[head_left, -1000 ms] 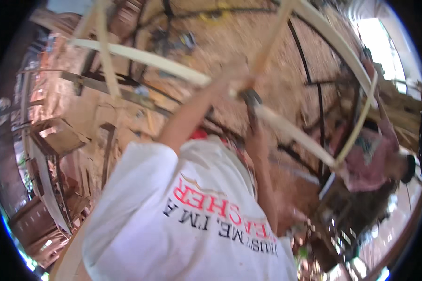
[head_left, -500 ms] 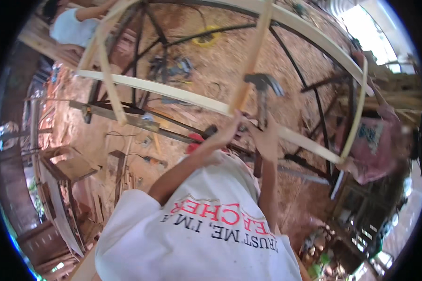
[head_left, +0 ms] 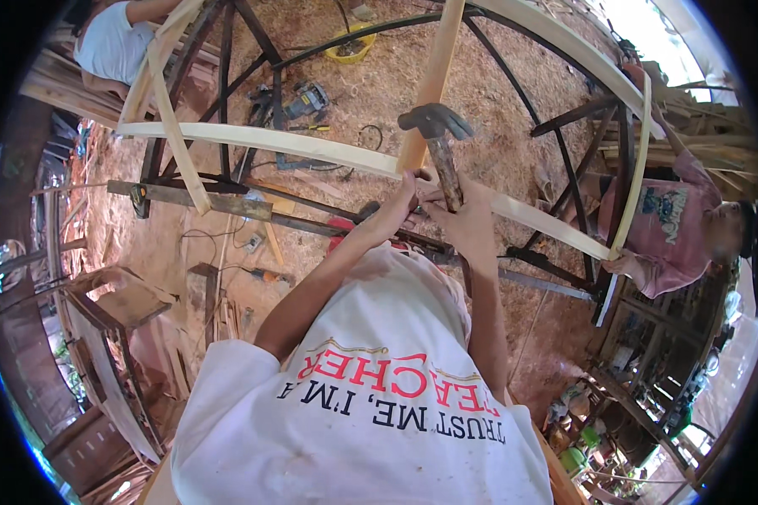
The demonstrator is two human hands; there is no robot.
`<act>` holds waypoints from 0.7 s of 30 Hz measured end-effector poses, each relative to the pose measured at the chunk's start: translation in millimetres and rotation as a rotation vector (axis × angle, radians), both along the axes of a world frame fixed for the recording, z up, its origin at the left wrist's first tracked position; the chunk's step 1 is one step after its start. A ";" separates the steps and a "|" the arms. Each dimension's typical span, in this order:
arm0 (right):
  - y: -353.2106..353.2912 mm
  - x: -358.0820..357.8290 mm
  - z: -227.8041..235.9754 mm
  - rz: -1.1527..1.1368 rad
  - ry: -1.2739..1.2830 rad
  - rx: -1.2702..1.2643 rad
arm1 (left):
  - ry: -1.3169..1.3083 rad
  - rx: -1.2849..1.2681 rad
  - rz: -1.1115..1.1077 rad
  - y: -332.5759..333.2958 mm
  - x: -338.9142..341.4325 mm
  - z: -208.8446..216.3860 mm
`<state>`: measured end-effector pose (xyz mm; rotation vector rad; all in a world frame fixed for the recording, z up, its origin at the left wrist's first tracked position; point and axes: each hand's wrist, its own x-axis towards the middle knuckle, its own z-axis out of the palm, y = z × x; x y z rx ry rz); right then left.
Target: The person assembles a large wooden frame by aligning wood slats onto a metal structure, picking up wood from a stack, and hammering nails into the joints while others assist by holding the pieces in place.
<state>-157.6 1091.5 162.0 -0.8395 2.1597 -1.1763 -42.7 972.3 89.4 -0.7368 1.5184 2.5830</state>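
My right hand (head_left: pixel 471 220) is closed round the handle of a claw hammer (head_left: pixel 434 123), whose dark head points away from me above the wood. Just left of it, my left hand (head_left: pixel 396 210) is closed with its fingertips pinched together. Whatever they hold is too small to make out. Both hands meet at a joint of a pale wooden frame, where an upright plank (head_left: pixel 434 88) meets a long pale rail (head_left: pixel 270 140). The rail continues right past my right hand as another pale strip (head_left: pixel 551 229).
A co-worker in a pink shirt (head_left: pixel 661 210) grips the frame's right end. Another person in a white shirt (head_left: pixel 114 46) is at the far left. Dark metal bars (head_left: pixel 522 97) support the frame. A power tool (head_left: pixel 305 101) and a yellow bowl (head_left: pixel 351 46) lie on the dusty ground.
The hammer head has swung left, and its handle now leans further left in my right hand. The view has shifted slightly, and my hands stay at the joint.
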 end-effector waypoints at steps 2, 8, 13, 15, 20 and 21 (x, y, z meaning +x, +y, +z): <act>2.9 1.5 4.8 0.068 0.035 0.030 | -0.081 -0.031 0.011 5.8 2.7 5.0; 9.4 5.3 -11.4 0.140 -0.073 -0.018 | -0.106 -0.019 -0.018 18.1 15.0 1.3; 15.8 7.4 -25.5 -0.001 -0.239 -0.038 | 0.139 -0.367 -0.004 4.0 21.5 -12.8; 15.1 8.0 -18.2 -0.052 -0.264 -0.006 | 0.161 -0.361 -0.115 -6.0 23.0 -12.1; 17.1 2.8 -15.1 -0.116 -0.274 -0.040 | 0.148 -0.377 -0.135 -18.1 16.9 -19.9; 18.5 -0.9 -14.5 -0.101 -0.301 0.043 | 0.165 -0.418 -0.036 -23.4 14.1 -33.6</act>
